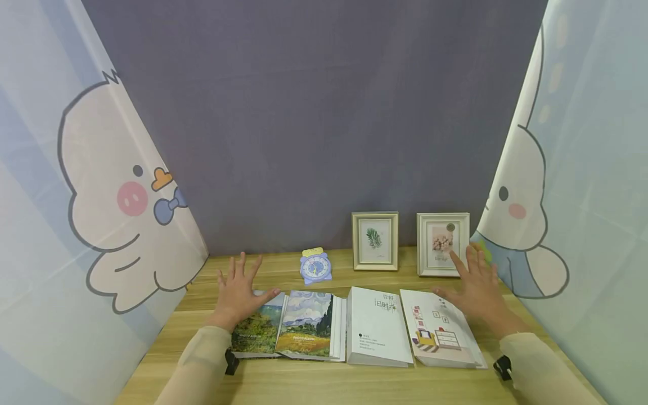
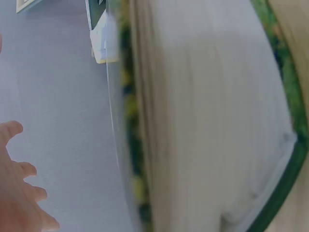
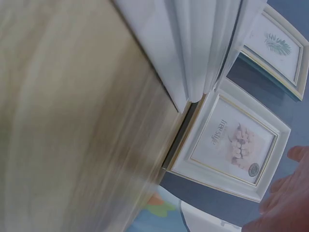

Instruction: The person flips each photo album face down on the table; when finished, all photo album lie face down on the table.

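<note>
My left hand [image 1: 240,297], fingers spread, is at the upper left of a photo album with a green landscape cover [image 1: 258,332]. In the left wrist view, that album's thick page block [image 2: 207,116] fills the middle. Beside it lies a second photo album [image 1: 306,326] with a painted sky and dark trees. A thick white album [image 1: 377,332] with Chinese lettering is third in the row. At the row's right end is an album [image 1: 437,337] with a yellow armchair drawing. Fingers spread too, my right hand [image 1: 478,292] overlaps its upper right side. Neither hand holds anything.
Behind the albums stand a frame with a green leaf print [image 1: 374,242] and a white frame with a flower print [image 1: 443,244]. A small blue clock-shaped item [image 1: 316,266] is left of them. Grey cloth [image 1: 314,124] backs the wooden table [image 1: 314,382]; cartoon-printed curtains flank it.
</note>
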The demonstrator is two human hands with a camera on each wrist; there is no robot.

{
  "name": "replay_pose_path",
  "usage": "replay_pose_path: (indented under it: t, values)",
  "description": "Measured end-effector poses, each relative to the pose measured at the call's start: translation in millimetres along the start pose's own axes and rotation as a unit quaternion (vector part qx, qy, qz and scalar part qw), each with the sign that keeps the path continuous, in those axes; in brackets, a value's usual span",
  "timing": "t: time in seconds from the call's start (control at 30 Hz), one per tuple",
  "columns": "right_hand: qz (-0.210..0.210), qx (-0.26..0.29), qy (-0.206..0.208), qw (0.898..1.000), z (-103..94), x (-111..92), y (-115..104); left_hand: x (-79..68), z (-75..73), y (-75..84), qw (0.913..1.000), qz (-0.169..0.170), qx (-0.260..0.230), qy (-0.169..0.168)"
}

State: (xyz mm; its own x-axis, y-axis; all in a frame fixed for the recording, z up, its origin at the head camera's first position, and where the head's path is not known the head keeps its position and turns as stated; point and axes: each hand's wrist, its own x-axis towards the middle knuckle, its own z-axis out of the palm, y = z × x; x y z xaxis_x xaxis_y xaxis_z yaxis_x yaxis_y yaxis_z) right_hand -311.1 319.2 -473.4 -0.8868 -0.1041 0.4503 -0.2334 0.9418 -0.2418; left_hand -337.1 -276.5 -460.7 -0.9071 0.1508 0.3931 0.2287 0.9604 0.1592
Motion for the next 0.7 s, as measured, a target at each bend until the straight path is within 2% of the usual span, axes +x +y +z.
replay_pose_path:
  t: [0.33, 0.7]
  values:
    - [-0.013, 0.024, 0.022, 0.999, -4.0, -12.7, 2.0, -4.9, 0.2, 9.8, 0.9996, 0.011, -0.022, 0.015]
    - [-0.02, 0.051, 0.022, 0.998, -10.1, -26.5, -5.7, -13.0, -0.2, 39.5, 0.9982, 0.027, -0.052, 0.015]
